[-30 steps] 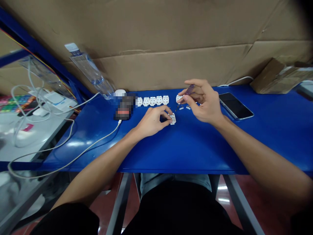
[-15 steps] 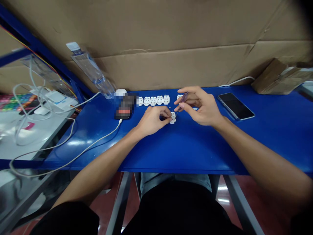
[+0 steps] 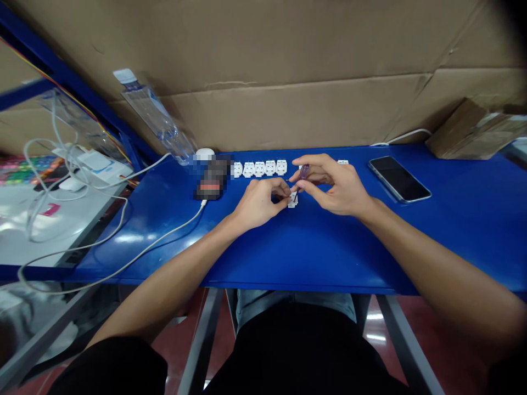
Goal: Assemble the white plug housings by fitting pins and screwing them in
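My left hand pinches a small white plastic part against the blue tabletop, fingers closed on its left side. In my right hand is a screwdriver with a purple see-through handle, held between thumb and fingertips. Its thin shaft slants down to the white part, and the tip's exact contact is too small to make out. Behind my left hand stands a row of several similar white parts. More white pieces are partly hidden behind my right hand, one of them showing above it.
A phone lies to the right, near a cardboard box. To the left are a blurred-out dark device on a white cable and a leaning plastic bottle. Tangled cables cover the side table. Cardboard backs the blue table.
My right hand has shifted slightly left and down, bringing the screwdriver more upright over the white part. My left hand keeps its pinch. A white piece behind the right hand has come into view.
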Tool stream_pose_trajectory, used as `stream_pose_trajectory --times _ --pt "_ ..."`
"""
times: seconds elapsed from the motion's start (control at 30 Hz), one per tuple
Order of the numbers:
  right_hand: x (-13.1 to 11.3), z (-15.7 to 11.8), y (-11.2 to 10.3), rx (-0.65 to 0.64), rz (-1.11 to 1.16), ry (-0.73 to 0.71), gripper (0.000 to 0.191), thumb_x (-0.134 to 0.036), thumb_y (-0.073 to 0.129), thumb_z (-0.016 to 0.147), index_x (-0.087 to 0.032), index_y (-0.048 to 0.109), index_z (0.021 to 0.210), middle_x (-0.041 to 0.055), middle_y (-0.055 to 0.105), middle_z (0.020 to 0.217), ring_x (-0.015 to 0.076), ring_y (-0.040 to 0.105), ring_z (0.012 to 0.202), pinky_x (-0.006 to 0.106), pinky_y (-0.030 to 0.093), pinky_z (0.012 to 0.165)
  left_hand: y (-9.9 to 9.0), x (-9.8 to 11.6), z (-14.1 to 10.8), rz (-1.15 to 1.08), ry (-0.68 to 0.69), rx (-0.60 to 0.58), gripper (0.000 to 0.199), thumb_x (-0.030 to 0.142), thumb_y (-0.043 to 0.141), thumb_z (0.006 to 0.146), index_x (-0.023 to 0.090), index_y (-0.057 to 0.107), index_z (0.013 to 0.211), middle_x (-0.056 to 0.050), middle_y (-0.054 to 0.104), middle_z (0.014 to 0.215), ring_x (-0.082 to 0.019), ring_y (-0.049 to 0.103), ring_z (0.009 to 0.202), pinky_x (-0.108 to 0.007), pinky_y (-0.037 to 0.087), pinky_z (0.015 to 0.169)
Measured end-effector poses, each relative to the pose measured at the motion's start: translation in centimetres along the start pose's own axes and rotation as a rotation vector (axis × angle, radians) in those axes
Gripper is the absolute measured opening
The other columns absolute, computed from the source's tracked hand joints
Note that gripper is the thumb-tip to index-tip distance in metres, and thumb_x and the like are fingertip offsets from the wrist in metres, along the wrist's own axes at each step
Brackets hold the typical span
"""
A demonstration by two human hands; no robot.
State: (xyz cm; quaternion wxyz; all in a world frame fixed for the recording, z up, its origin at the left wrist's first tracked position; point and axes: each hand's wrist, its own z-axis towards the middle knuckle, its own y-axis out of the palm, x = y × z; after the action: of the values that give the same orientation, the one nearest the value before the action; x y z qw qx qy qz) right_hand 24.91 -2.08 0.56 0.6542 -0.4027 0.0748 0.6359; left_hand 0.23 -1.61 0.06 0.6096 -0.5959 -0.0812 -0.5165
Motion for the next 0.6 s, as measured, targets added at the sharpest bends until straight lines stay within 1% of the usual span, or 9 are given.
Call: stream_pose_trajectory --times 0.1,0.17,0.27,0.33,0.37,0.43,0.53,0.6 --pt "0.02 0.05 0.07 0.024 -0.041 -0.010 0.045 -0.035 0.077 0.109 -0.033 0.070 0.153 -0.0007 0.087 0.114 0.0182 0.090 0.096 0.030 0.076 0.092 -0.06 0.03 0.02 -0.019 0.016 -0.014 0.007 0.023 0.077 0.097 0.021 0.079 0.103 -0.004 0.090 0.101 -0.024 0.088 0.099 -0.041 0.067 0.095" --pt "0.10 0.09 0.09 0.042 -0.095 -0.013 0.045 -0.036 0.079 0.107 -0.035 0.072 0.151 -0.0013 0.087 0.115 0.0178 0.089 0.091 0.029 0.077 0.090 -0.11 0.05 0.05 -0.053 0.032 -0.029 0.007 0.021 0.078 0.096 0.021 0.079 0.103 -0.004 0.089 0.101 -0.023 0.088 0.098 -0.039 0.068 0.096" --pt "0.19 0.09 0.05 0.044 -0.154 -0.047 0.046 -0.037 0.078 0.107 -0.037 0.072 0.153 -0.0007 0.087 0.130 0.0176 0.089 0.092 0.030 0.076 0.089 -0.12 0.07 0.09 -0.083 0.045 -0.044 0.007 0.019 0.076 0.096 0.021 0.079 0.102 -0.004 0.089 0.101 -0.022 0.087 0.098 -0.038 0.069 0.096" --pt "0.11 0.06 -0.02 0.013 -0.132 -0.059 0.048 -0.033 0.070 0.112 -0.037 0.067 0.159 0.0009 0.085 0.137 0.0181 0.090 0.096 0.031 0.076 0.091 -0.10 0.06 0.13 -0.082 0.046 -0.054 0.005 0.019 0.076 0.097 0.021 0.079 0.100 -0.004 0.089 0.101 -0.022 0.087 0.097 -0.039 0.069 0.096" --pt "0.03 0.06 -0.05 -0.003 -0.114 -0.049 0.049 -0.031 0.065 0.113 -0.036 0.064 0.162 0.0017 0.085 0.138 0.0185 0.090 0.097 0.032 0.076 0.091 -0.08 0.04 0.14 -0.083 0.048 -0.058 0.005 0.019 0.076 0.097 0.021 0.079 0.100 -0.004 0.089 0.100 -0.022 0.087 0.097 -0.038 0.069 0.096" --pt "-0.17 0.09 -0.11 -0.004 -0.109 -0.011 0.048 -0.030 0.063 0.114 -0.035 0.063 0.162 0.0020 0.087 0.130 0.0190 0.090 0.094 0.031 0.076 0.086 -0.03 -0.03 0.17 -0.093 0.047 -0.062 0.004 0.018 0.076 0.097 0.021 0.079 0.100 -0.004 0.089 0.100 -0.022 0.087 0.097 -0.038 0.069 0.096" --pt "-0.38 0.26 -0.13 0.072 -0.213 0.003 0.041 -0.037 0.073 0.109 -0.034 0.073 0.150 -0.0002 0.089 0.118 0.0190 0.089 0.085 0.030 0.075 0.079 0.08 -0.22 0.20 -0.106 0.043 -0.054 0.006 0.018 0.076 0.097 0.021 0.079 0.101 -0.004 0.089 0.102 -0.021 0.087 0.097 -0.037 0.068 0.096" --pt "-0.41 0.40 -0.13 0.089 -0.252 -0.026 0.038 -0.040 0.075 0.108 -0.034 0.076 0.146 0.0004 0.089 0.124 0.0196 0.089 0.090 0.031 0.075 0.081 0.15 -0.34 0.21 -0.107 0.045 -0.050 0.006 0.018 0.076 0.096 0.021 0.079 0.101 -0.004 0.089 0.102 -0.021 0.086 0.097 -0.037 0.068 0.096"
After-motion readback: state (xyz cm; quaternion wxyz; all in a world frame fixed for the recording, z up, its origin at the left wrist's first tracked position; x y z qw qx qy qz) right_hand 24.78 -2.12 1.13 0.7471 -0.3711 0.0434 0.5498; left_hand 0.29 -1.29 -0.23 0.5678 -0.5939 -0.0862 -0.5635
